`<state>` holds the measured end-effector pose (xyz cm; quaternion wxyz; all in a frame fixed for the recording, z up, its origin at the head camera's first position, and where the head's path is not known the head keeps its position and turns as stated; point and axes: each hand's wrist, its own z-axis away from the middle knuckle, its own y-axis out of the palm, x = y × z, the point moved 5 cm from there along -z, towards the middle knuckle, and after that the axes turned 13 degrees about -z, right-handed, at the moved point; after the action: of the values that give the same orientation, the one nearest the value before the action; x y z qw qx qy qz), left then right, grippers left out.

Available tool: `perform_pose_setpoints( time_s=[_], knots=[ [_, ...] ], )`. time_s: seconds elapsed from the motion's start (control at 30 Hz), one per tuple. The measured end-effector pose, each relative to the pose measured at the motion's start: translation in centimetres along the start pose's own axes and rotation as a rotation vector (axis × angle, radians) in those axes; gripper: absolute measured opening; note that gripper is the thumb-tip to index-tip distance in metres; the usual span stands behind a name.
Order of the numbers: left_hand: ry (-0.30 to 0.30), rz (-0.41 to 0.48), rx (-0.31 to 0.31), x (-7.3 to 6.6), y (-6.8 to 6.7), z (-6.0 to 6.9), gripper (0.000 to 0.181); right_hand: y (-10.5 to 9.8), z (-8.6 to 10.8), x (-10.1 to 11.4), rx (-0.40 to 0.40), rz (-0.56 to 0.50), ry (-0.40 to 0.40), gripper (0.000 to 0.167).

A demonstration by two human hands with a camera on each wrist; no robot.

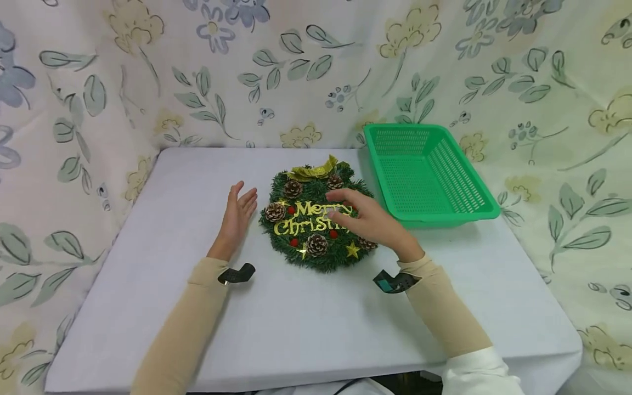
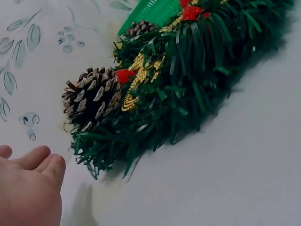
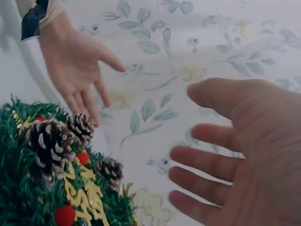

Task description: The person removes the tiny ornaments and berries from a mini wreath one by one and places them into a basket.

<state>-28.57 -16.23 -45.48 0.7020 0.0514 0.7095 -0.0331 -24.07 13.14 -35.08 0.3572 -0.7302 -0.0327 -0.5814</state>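
Note:
A green Christmas wreath lies on the white table, decorated with pine cones, red berries, gold stars and gold "Merry Christmas" lettering. A gold ribbon bow tops its far edge. My left hand is beside the wreath's left side, fingers extended, apart from it; the left wrist view shows its fingertips near a pine cone. Above the wreath's right part hovers my right hand, hiding some of the lettering. In the right wrist view its fingers are spread and hold nothing.
A green plastic basket with slotted walls stands at the table's back right, close to the wreath. Floral curtain cloth hangs behind and along both sides of the white tabletop. Each wrist wears a dark strapped device.

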Motion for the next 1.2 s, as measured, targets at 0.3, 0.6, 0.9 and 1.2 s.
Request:
perform_pose_setpoints(
  time_s=[0.3,0.6,0.9,1.2],
  knots=[
    [-0.011,0.289,0.008,1.8,0.6,0.7,0.078,2.9,-1.9,-0.6,0.188,-0.028,-0.037,0.051],
    [0.013,0.215,0.004,2.6,0.5,0.2,0.076,4.1,-3.3,-1.2,0.322,0.016,0.049,0.062],
    [-0.013,0.21,0.036,2.9,0.9,0.4,0.076,4.6,-2.6,-1.6,0.409,0.101,0.071,0.059],
    [-0.008,0.211,0.05,2.8,0.6,0.4,0.074,5.1,-2.6,-2.1,0.459,0.117,0.103,0.062]
  ],
)
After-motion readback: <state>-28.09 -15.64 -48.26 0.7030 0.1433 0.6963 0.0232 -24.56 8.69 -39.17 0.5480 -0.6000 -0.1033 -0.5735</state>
